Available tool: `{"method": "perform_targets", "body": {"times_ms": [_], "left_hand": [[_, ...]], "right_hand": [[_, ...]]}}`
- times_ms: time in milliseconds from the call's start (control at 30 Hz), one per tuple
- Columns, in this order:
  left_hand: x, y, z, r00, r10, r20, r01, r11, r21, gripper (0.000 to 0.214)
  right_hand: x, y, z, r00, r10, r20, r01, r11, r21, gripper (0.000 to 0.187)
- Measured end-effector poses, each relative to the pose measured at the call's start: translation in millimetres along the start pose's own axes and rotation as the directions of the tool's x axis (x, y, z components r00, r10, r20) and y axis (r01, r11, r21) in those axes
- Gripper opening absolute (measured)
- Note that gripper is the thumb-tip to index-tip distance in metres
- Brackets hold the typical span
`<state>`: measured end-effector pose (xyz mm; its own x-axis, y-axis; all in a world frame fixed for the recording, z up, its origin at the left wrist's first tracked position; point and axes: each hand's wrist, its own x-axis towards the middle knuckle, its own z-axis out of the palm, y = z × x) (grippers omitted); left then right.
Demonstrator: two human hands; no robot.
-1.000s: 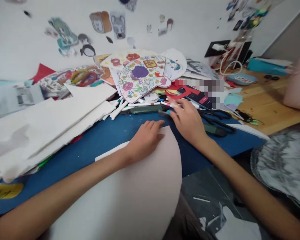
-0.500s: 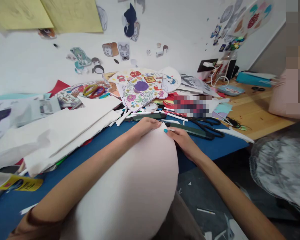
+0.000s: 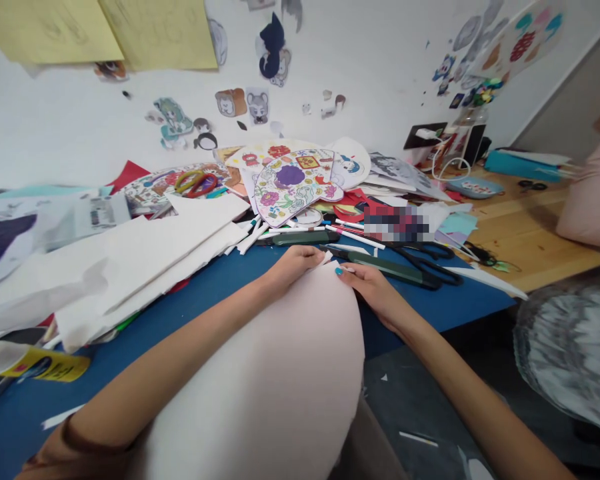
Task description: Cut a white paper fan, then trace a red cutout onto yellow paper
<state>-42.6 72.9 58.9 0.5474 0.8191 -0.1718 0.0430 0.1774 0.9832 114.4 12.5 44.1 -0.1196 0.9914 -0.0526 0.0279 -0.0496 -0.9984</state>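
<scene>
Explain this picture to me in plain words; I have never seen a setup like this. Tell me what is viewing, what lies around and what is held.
There is no machine here: these are a person's own two bare hands, seen from a camera worn on the head, looking forward and down. The left hand and right hand pinch the far tip of a large white sheet with a curved edge. On the blue desk surface lie a long dark green tool, a stack of white boards and, farther back, a colourful paper drawing with a purple centre. A yellow bottle with a white top lies at the left.
</scene>
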Motion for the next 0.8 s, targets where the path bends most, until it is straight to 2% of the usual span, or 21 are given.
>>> {"method": "perform_targets", "body": {"times_ms": [200,333,400,433,500,567,600,667,733,800], "left_hand": [[9,0,-24.0,0.971,0.148,-0.187,-0.148,0.989,0.012,0.014],[10,3,-37.6,0.980,0.129,-0.149,-0.106,0.983,0.153,0.006],[8,5,-38.6,0.987,0.130,-0.097,-0.099,0.954,0.282,0.015],[7,7,-38.3,0.985,0.152,-0.075,-0.113,0.918,0.380,0.024],[4,11,-37.8,0.974,0.223,-0.048,-0.150,0.786,0.600,0.034],[2,16,-37.6,0.961,0.277,-0.018,-0.172,0.647,0.742,0.026],[0,19,-37.7,0.967,0.255,0.006,-0.172,0.636,0.752,0.024],[-3,23,-37.4,0.985,0.140,0.104,-0.173,0.705,0.688,0.030],[-6,26,-36.4,0.979,0.037,0.201,-0.151,0.797,0.584,0.033],[-9,26,-34.5,0.977,0.008,0.212,-0.119,0.849,0.515,0.031]], "right_hand": [[-2,1,0,1.000,0.005,-0.015,-0.005,1.000,-0.003,0.040],[-4,0,-1,1.000,0.009,-0.020,-0.009,1.000,0.009,0.039],[-4,-1,-1,1.000,0.008,-0.019,-0.008,1.000,0.015,0.038],[-3,-1,-1,1.000,0.007,-0.019,-0.007,1.000,0.017,0.037],[-3,-1,0,1.000,0.005,-0.022,-0.004,1.000,0.021,0.035],[-3,-1,0,1.000,0.001,-0.026,-0.001,1.000,0.025,0.036],[-3,-1,0,1.000,-0.001,-0.028,0.001,1.000,0.026,0.037],[-3,-1,1,1.000,-0.004,-0.029,0.005,1.000,0.025,0.039],[-3,-1,1,0.999,-0.010,-0.031,0.011,1.000,0.021,0.041],[-3,-1,2,0.999,-0.017,-0.035,0.018,1.000,0.014,0.041]]}}
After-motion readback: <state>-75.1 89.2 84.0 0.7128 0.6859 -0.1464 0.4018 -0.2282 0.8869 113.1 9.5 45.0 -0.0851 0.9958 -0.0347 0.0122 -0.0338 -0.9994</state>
